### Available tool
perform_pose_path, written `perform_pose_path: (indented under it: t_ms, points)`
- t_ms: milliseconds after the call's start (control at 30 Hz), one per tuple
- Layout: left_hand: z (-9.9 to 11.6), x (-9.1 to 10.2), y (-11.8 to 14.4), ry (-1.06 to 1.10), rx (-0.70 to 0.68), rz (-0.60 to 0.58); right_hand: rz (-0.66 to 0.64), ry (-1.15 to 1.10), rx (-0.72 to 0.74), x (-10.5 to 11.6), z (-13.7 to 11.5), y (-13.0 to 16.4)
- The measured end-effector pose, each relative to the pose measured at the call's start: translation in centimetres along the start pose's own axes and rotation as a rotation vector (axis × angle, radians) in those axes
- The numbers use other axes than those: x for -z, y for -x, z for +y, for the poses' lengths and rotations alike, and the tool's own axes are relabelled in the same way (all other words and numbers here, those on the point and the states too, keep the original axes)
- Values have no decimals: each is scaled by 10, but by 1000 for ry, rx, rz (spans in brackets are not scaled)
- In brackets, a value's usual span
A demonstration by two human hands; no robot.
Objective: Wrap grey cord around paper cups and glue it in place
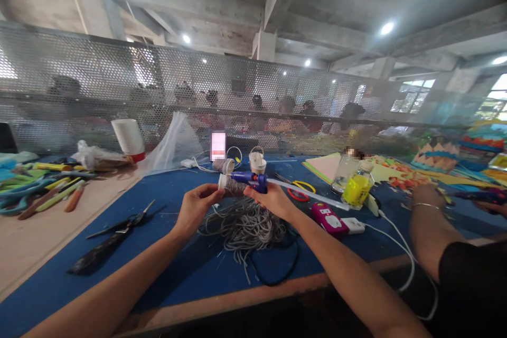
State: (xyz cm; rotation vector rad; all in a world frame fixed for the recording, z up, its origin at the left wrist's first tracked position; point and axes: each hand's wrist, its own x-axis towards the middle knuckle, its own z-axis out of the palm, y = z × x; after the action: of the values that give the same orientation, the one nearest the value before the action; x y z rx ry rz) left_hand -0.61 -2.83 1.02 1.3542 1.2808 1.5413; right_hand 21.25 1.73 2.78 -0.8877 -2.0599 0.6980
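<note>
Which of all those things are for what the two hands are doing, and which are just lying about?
Seem part of the job:
blue glue gun, in the right hand
whitish glue stick, at its back
cord-wrapped cup, in the left hand
heaped grey cord

Seem just lying about:
bottle of yellow liquid
coloured paper sheets
small lit screen

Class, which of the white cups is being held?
The cord-wound cup gripped by the left hand, beside the blue glue gun; the other cups are out of the hands.
</note>
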Motion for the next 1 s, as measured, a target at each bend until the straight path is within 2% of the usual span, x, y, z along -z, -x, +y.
perform_pose_path:
  t_ms: [67, 133, 333, 467, 667, 800, 1000]
  points:
    - [-2, 0, -1, 19, 0, 1, -45, -125, -73, 1, 2, -2]
    - [-4, 1, -2, 49, 0, -4, -33, -185, -106, 3, 6, -6]
    - [-9, 2, -7, 129, 46, 5, 188, -94, -125, 15, 25, -18]
    - [-10, 3, -7, 152, 46, 6, 253, -58, -171, 26, 40, -24]
    - [-9, 4, -6, 166, 52, 11, 396, 271, -240, 47, 59, -31]
    - [-9, 4, -6, 187, 45, 27, 364, 552, -357, 59, 71, -31]
    - [-7, 4, -6, 251, 29, 69, 326, 720, -532, 76, 87, -25]
